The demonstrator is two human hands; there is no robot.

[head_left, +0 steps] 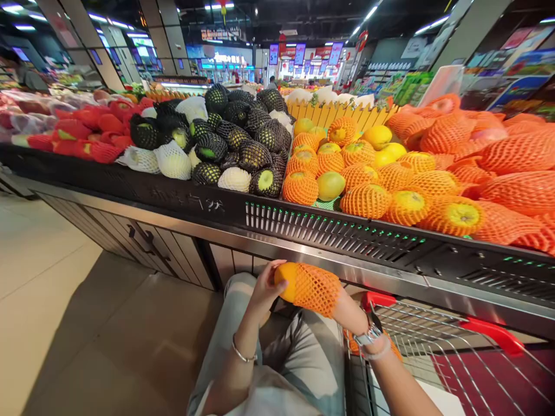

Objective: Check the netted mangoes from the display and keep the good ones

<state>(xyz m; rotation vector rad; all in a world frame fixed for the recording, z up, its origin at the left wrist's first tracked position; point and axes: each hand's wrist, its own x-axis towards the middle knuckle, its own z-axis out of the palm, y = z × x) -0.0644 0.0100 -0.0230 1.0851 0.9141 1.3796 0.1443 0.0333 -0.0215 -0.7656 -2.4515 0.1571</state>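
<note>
Low in the middle of the view, both my hands hold one yellow-orange fruit that is partly inside an orange foam net sleeve. My left hand wraps its fingers round the bare end of the fruit. My right hand is mostly hidden behind the net sleeve and grips it from the right; a watch sits on that wrist. The fruit is held above my lap, just in front of the produce counter.
The counter holds yellow fruit in orange nets, dark fruit in black and white nets, and red-netted fruit at the left. A wire shopping cart with a red handle stands at my right. Tiled floor lies to the left.
</note>
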